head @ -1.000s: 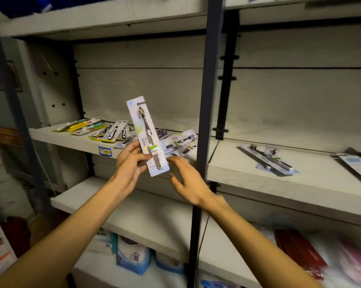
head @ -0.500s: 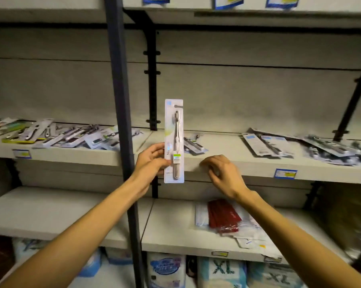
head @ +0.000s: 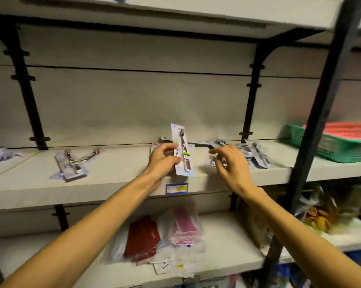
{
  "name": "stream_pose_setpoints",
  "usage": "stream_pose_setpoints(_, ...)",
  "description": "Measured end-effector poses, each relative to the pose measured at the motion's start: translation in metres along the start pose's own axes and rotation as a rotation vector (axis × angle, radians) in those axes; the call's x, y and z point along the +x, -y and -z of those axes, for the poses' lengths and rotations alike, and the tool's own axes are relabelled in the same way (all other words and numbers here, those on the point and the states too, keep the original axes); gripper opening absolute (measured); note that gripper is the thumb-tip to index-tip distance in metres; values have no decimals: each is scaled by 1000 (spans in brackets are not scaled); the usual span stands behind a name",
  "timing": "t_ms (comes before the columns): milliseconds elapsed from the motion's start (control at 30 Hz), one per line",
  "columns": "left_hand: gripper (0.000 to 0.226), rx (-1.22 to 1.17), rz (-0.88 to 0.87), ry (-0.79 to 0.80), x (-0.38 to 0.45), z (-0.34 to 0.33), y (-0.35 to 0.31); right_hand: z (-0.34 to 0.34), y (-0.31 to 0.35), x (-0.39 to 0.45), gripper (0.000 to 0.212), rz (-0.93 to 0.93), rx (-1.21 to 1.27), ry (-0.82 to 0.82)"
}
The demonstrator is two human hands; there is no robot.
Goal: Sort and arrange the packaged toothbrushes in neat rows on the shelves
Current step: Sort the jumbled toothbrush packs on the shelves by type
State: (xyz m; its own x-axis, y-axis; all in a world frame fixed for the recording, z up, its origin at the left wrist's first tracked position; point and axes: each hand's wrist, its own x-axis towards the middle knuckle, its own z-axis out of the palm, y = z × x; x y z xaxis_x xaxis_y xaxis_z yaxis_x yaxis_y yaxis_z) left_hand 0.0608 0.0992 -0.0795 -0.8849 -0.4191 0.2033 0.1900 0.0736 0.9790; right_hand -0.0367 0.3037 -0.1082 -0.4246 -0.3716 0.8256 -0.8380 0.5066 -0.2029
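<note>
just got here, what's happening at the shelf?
A person is sorting packaged toothbrushes. The left hand grips one upright pack over the middle shelf. The right hand, fingers loosely curled, reaches toward a loose pile of packs. Another small cluster lies further left, unsorted.

A: What sits far right on the middle shelf?
B: A green plastic mesh basket (head: 329, 146) with a pink plastic basket (head: 350, 132) nested inside it.
A: And on the shelf below?
B: A dark red flat packet (head: 142, 238) beside a pink flat packet (head: 186, 227), both in clear plastic wrapping.
</note>
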Motion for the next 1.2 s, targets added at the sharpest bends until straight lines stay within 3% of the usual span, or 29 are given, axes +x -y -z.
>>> stream_pose_setpoints(167,33,33,133,33,46,-75,9,17,-57,15,27,18,-1,-108)
stream_pose_setpoints(300,35,63,129,38,68,-115,11,23,-89,26,26,-147,101,-162)
stream_pose_setpoints(500,40,165,44,35,80,-123,12,22,-98,34,27,-89,166,-145)
stream_pose_setpoints(667,35,254,-40,-78,80,-78,-4,2,-67,48,26,-47,234,-98)
stream_pose_setpoints(867,32,330,-23,-232,75,23,-19,-55,0,65,29,-8,232,155)
stream_pose_setpoints(1000,31,388,-1,-355,69,95,-17,-93,47,78,42,-78,201,342)
stream_pose_setpoints(1200,30,543,32,-429,54,188,-10,-127,92,98,45,-167,273,431)
